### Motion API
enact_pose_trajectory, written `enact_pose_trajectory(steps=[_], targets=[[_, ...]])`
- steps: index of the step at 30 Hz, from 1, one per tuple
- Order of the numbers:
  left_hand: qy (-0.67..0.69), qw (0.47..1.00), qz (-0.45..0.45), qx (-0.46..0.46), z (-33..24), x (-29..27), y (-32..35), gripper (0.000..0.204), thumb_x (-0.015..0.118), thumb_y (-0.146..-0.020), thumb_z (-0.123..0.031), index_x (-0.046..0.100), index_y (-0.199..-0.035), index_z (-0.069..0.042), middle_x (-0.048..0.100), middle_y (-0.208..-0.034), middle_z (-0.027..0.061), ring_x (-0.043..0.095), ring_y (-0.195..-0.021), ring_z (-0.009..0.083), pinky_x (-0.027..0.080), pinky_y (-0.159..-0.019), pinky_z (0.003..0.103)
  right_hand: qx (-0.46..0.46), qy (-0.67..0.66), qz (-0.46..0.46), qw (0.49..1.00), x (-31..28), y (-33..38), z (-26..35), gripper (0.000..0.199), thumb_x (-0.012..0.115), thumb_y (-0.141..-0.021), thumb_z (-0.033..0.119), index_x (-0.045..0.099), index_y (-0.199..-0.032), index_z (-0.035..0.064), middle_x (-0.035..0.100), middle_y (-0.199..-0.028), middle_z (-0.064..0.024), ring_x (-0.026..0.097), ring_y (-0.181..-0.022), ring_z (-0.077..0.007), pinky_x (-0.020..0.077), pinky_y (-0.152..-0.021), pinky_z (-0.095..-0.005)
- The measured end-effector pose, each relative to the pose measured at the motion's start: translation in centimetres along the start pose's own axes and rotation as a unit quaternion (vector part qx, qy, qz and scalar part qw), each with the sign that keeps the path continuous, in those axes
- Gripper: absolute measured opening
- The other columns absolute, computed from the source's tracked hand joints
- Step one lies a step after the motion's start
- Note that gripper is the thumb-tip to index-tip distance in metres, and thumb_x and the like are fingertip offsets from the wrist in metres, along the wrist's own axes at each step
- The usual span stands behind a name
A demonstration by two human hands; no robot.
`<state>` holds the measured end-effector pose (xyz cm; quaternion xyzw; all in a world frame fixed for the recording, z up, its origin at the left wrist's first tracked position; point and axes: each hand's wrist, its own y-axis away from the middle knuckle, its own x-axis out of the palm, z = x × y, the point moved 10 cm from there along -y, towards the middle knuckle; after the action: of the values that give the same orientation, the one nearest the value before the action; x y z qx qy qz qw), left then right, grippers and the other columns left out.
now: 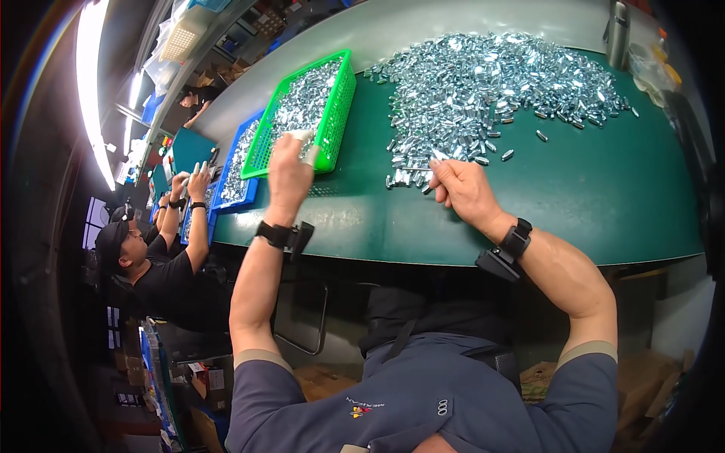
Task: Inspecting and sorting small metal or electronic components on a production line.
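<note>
Green table (589,204) bears metal pieces (498,75), green basket (336,113).

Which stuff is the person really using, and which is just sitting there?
In use: left hand over the green basket; right hand pinching a metal piece from the shiny pile.

Just there: blue trays by the co-worker, grey bottle, green table.

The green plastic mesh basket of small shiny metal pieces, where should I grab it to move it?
Grip the green plastic mesh basket by its two long rims, from above. It lies flat and is loaded, so a hand on each side probably keeps it level.
</note>
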<state>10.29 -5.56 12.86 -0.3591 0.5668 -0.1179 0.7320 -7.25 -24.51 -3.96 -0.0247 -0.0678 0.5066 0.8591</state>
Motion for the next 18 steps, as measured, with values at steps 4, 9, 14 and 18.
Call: enact_pose_trajectory(steps=[4,9,14,18], targets=[[0.114,0.984,0.136,0.006,-5.8,7.3,4.4,0.022,0.079,-0.087,-0.013,0.071,-0.107,-0.006,0.069,-0.104,0.0133,0.066,-0.101,0.0337,0.053,-0.087,0.043,0.012,0.024,0.017,0.999,0.6,0.3,-0.3,0.049,0.057,-0.107,0.04,0.069,-0.078,0.0019,0.064,-0.06,-0.0032,0.056,-0.051,-0.0099,0.0447,-0.05,-0.0279],[0.152,0.973,0.17,-0.041,-6.7,10.1,6.7,0.019,0.078,-0.087,-0.011,0.072,-0.104,-0.005,0.069,-0.099,0.0131,0.067,-0.099,0.0327,0.053,-0.085,0.042,0.017,0.065,0.044,0.997,1.3,0.5,-0.7,0.043,0.058,-0.106,0.035,0.069,-0.081,0.0021,0.065,-0.062,-0.0034,0.058,-0.052,-0.0109,0.046,-0.05,-0.0291],[0.204,0.964,0.149,-0.077,-6.2,8.7,7.3,0.016,0.078,-0.087,-0.007,0.072,-0.102,-0.005,0.069,-0.098,0.012,0.066,-0.097,0.032,0.053,-0.083,0.041,0.01,0.068,0.054,0.996,1.8,0.6,-0.6,0.037,0.058,-0.105,0.031,0.069,-0.084,0.0024,0.066,-0.064,-0.0035,0.059,-0.052,-0.0117,0.0471,-0.051,-0.03],[0.26,0.954,0.135,-0.061,-8.7,6.7,6.7,0.016,0.077,-0.087,-0.004,0.071,-0.102,-0.005,0.069,-0.1,0.0113,0.066,-0.097,0.0321,0.053,-0.083,0.041,-0.004,0.085,0.064,0.994,1.9,0.6,-0.6,0.037,0.057,-0.105,0.03,0.069,-0.084,0.0022,0.067,-0.065,-0.0036,0.059,-0.052,-0.0115,0.0474,-0.051,-0.0301]])
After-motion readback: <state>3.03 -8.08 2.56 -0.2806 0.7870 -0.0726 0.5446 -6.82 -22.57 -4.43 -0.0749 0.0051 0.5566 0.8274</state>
